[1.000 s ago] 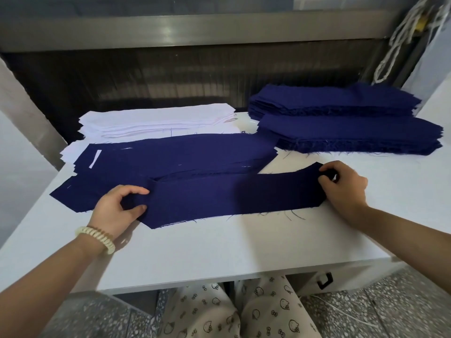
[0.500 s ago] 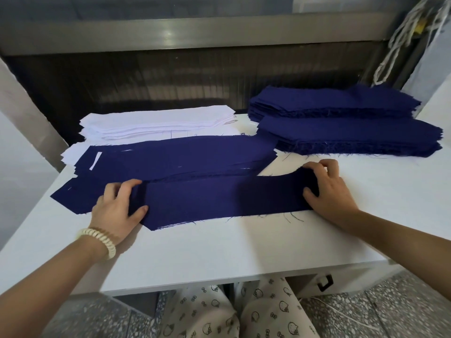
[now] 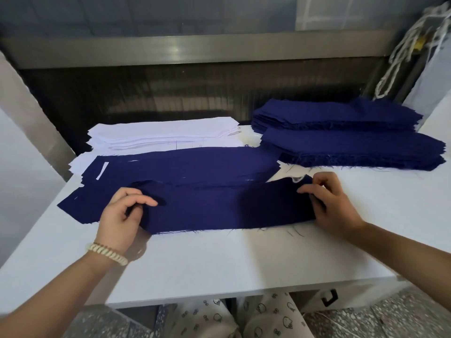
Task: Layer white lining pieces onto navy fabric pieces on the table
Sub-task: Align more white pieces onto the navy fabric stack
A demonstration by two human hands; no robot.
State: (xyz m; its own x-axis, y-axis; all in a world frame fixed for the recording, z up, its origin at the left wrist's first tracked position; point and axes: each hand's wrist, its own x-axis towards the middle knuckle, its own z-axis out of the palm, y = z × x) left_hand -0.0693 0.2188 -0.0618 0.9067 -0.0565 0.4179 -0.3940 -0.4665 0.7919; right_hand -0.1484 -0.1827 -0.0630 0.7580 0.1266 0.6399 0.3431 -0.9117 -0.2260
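Front navy piece: lies lengthwise along the middle of the table, nearer the front edge than the other cloth, with frayed threads along its near side. Both ends are held.

Left hand: fingers curled, gripping the left end of the front navy piece, which is lifted slightly off the layers beneath. A pale beaded bracelet is on this wrist.

Right hand: fingers bent, pinching the right end of the same piece. A small white fleck shows at the fingertips; it may be lining or a loose thread, and the view does not settle it.

Spread navy pieces: overlapping flat layers just behind and partly under the front piece, running toward the left edge. One carries a small white strip near its left end.

White lining stack: at the far left corner, touching the spread navy pieces.

Two navy stacks: at the far right corner, one behind the other, edges frayed.

Patterned trousers show below the front edge.
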